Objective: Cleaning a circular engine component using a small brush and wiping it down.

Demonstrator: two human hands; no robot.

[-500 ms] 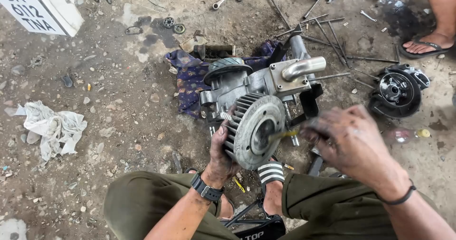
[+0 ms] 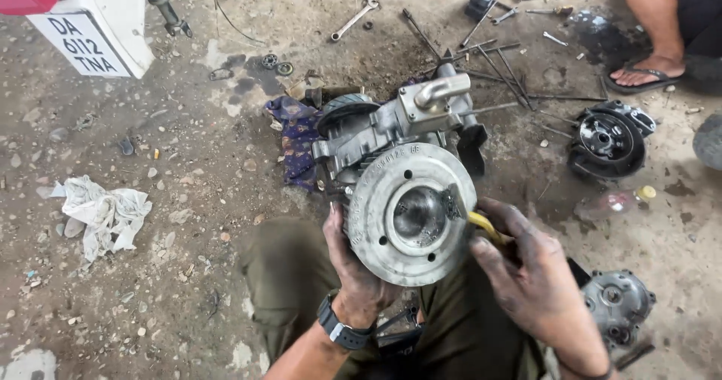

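Left hand (image 2: 359, 269): palm up, fingers curled around the lower left rim of the round cylinder head (image 2: 412, 213), propping it over the lap. Right hand (image 2: 532, 278): fingers closed on a yellow-handled tool (image 2: 485, 227), tip against the head's right edge. Engine block (image 2: 391, 128) behind, on the concrete floor (image 2: 188, 290). Change: the head's flat face now turns upward, where its fins showed before.
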